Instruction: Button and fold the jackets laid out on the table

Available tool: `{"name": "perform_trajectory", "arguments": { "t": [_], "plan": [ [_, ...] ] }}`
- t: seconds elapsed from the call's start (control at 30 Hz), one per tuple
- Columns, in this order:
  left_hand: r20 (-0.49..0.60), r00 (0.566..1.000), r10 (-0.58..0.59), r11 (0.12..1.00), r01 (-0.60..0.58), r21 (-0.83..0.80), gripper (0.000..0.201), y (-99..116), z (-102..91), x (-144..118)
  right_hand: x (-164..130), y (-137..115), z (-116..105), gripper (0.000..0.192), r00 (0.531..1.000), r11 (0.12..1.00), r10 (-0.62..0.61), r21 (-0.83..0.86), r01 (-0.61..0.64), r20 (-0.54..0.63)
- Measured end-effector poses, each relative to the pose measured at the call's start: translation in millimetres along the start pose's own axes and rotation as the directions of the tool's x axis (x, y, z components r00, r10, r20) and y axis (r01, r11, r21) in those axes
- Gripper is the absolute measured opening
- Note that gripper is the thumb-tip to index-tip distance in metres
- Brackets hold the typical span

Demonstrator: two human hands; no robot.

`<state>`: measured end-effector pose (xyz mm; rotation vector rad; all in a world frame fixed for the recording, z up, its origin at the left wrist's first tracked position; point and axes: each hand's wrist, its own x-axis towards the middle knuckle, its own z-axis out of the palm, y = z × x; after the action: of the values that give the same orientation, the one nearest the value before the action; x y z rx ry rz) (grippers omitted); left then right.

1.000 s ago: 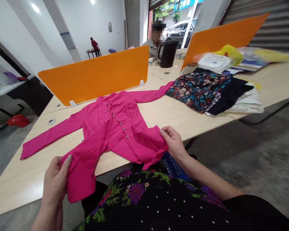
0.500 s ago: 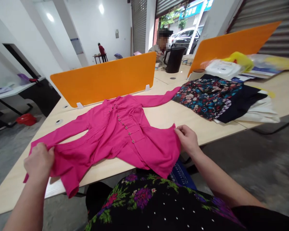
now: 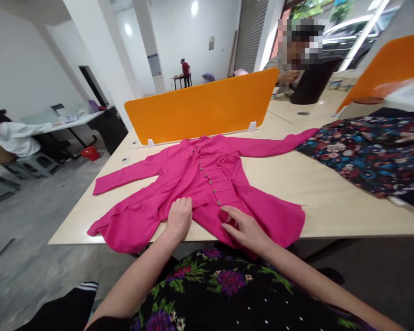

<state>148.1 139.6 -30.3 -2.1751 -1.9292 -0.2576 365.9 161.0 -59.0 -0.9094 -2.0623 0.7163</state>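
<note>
Where hands (image 3: 179, 218) press, pink cloth (image 3: 207, 184) lies smooth

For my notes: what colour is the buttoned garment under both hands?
Bright pink garment, plain, without pattern; the head view shows it clearly, spread flat on the table.

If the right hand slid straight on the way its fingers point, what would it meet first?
The right hand points up-left across the pink shirt; it would likely meet the left hand first, though depth is unclear.
</note>
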Motion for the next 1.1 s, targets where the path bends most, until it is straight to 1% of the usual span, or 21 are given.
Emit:
{"name": "perform_trajectory", "arguments": {
  "t": [0.07, 0.13, 0.2, 0.27, 0.3, 0.37, 0.43, 0.47, 0.5, 0.53, 0.57, 0.6, 0.63, 0.67, 0.73, 0.8, 0.83, 0.9, 0.97, 1.03, 1.1],
  "plan": [
    [-0.059, 0.998, -0.023, 0.987, 0.013, -0.162, 0.025, -8.5, -10.7, -5.9, -0.5, 7.7, 0.4, 0.045, 0.995, 0.995, 0.091, 0.040, -0.092, 0.039],
    [-0.144, 0.990, -0.004, 0.923, -0.052, -0.380, 0.023, -15.0, -25.3, -21.9, -1.4, 8.1, -4.2, 0.053, 0.987, 0.985, 0.151, 0.075, -0.156, 0.061],
    [-0.178, 0.983, 0.048, 0.825, -0.140, -0.548, 0.023, -20.3, -38.4, -46.7, -2.4, 1.5, -10.3, 0.055, 0.990, 0.984, 0.131, 0.113, -0.137, 0.058],
    [-0.103, 0.988, 0.115, 0.734, -0.154, -0.661, 0.024, -27.4, -44.8, -76.9, -2.4, -8.5, -14.9, 0.052, 0.996, 0.984, 0.054, 0.164, -0.064, 0.069],
    [-0.022, 0.990, 0.142, 0.699, -0.116, -0.705, 0.025, -32.6, -44.5, -92.8, -1.6, -13.7, -16.1, 0.049, 0.996, 0.982, 0.009, 0.188, -0.025, 0.090],
    [0.200, 0.972, 0.121, 0.657, 0.073, -0.750, 0.025, -46.7, -37.0, -124.2, 2.6, -23.2, -15.2, 0.043, 0.985, 0.975, -0.076, 0.221, 0.041, 0.155],
    [0.379, 0.924, -0.055, 0.613, 0.331, -0.717, 0.018, -66.3, -24.3, -152.1, 9.7, -31.3, -9.8, 0.038, 0.961, 0.967, -0.163, 0.228, 0.112, 0.223],
    [0.397, 0.894, -0.209, 0.565, 0.442, -0.697, 0.014, -78.1, -17.8, -163.6, 14.1, -34.8, -5.3, 0.036, 0.943, 0.961, -0.216, 0.224, 0.159, 0.254],
    [0.357, 0.845, -0.399, 0.492, 0.526, -0.694, 0.017, -91.1, -12.3, -173.1, 18.6, -38.1, 0.0, 0.035, 0.919, 0.954, -0.269, 0.212, 0.213, 0.287],
    [0.276, 0.757, -0.592, 0.411, 0.578, -0.705, 0.028, -104.9, -8.2, -180.2, 23.1, -41.1, 6.0, 0.034, 0.893, 0.945, -0.316, 0.186, 0.268, 0.321],
    [0.179, 0.639, -0.748, 0.347, 0.607, -0.715, 0.039, -119.4, -5.8, -184.5, 27.2, -43.9, 12.3, 0.034, 0.863, 0.935, -0.354, 0.150, 0.321, 0.361],
    [0.085, 0.515, -0.853, 0.312, 0.633, -0.708, 0.049, -134.3, -5.3, -186.0, 30.9, -46.4, 18.5, 0.033, 0.829, 0.921, -0.385, 0.115, 0.372, 0.406],
    [0.005, 0.419, -0.908, 0.306, 0.672, -0.675, 0.056, -149.1, -6.5, -184.5, 33.8, -48.6, 24.3, 0.032, 0.792, 0.905, -0.409, 0.090, 0.416, 0.452],
    [-0.045, 0.370, -0.928, 0.320, 0.726, -0.609, 0.059, -163.7, -9.1, -180.4, 36.0, -50.5, 29.3, 0.031, 0.756, 0.890, -0.427, 0.083, 0.449, 0.495],
    [-0.070, 0.390, -0.918, 0.381, 0.820, -0.428, 0.058, -190.6, -16.6, -165.2, 38.1, -53.1, 36.5, 0.031, 0.682, 0.865, -0.471, 0.139, 0.483, 0.560],
    [-0.018, 0.459, -0.888, 0.449, 0.860, -0.243, 0.055, -213.3, -24.4, -144.0, 38.6, -53.9, 39.4, 0.031, 0.651, 0.855, -0.502, 0.214, 0.472, 0.570],
    [0.023, 0.491, -0.871, 0.482, 0.862, -0.157, 0.054, -222.6, -27.4, -132.5, 38.7, -53.3, 39.6, 0.031, 0.673, 0.864, -0.491, 0.210, 0.458, 0.553],
    [0.101, 0.526, -0.845, 0.527, 0.850, -0.013, 0.048, -237.0, -31.2, -110.6, 39.7, -50.0, 38.7, 0.032, 0.770, 0.903, -0.405, 0.082, 0.422, 0.493],
    [0.170, 0.514, -0.841, 0.528, 0.848, 0.048, 0.038, -245.7, -32.7, -93.2, 41.4, -44.2, 37.8, 0.035, 0.855, 0.923, -0.287, -0.115, 0.368, 0.433],
    [0.185, 0.502, -0.845, 0.511, 0.860, 0.003, 0.027, -247.3, -34.0, -82.3, 43.2, -37.3, 38.0, 0.040, 0.876, 0.911, -0.227, -0.226, 0.345, 0.425],
    [0.098, 0.530, -0.842, 0.516, 0.846, -0.133, 0.022, -238.8, -38.3, -78.4, 44.6, -30.9, 39.0, 0.043, 0.865, 0.903, -0.234, -0.231, 0.363, 0.444]
  ]
}}
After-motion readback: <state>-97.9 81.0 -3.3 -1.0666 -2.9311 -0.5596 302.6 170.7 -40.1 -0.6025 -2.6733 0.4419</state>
